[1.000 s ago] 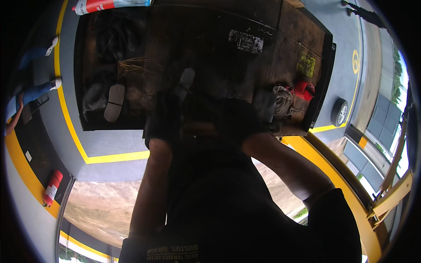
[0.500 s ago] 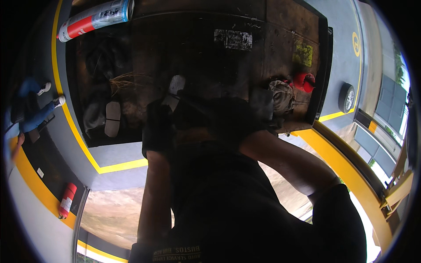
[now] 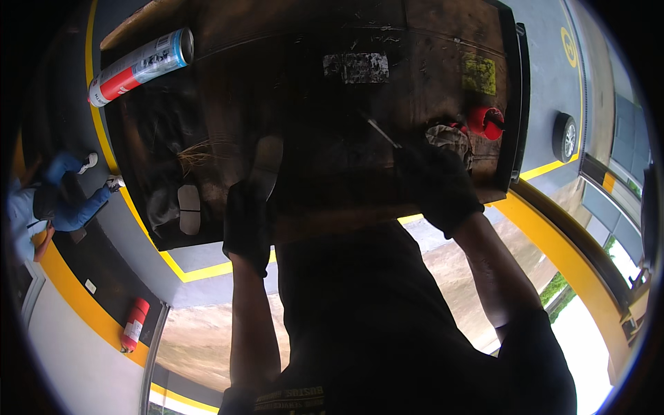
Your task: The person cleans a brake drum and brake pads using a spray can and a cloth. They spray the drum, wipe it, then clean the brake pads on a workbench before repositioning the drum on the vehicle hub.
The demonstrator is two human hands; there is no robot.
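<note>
Brake pad point(image 3: 268, 158) in left hand point(image 3: 247, 220), tool point(image 3: 381, 132) in right point(image 3: 440, 185)

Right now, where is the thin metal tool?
In the head view, the thin metal tool sticks out of the gloved right hand, just right of centre and left of the red container.

Black gloves covered the left hand point(image 3: 247, 220) and the right hand point(image 3: 444, 185). The flat pad point(image 3: 268, 158) was dull grey, the slim tool point(image 3: 382, 133) pale silver. Another pad point(image 3: 189, 209) was grey-brown, crossed by one dark line. The bench top point(image 3: 228, 62) was dark brown and scuffed, with a mottled black-and-white patch point(image 3: 356, 68) and a smudged yellow one. Red, white and silver banded the can point(image 3: 142, 66), rimmed in blue; the cup point(image 3: 485, 122) was bright red, the rag point(image 3: 451, 138) mottled grey.
</note>
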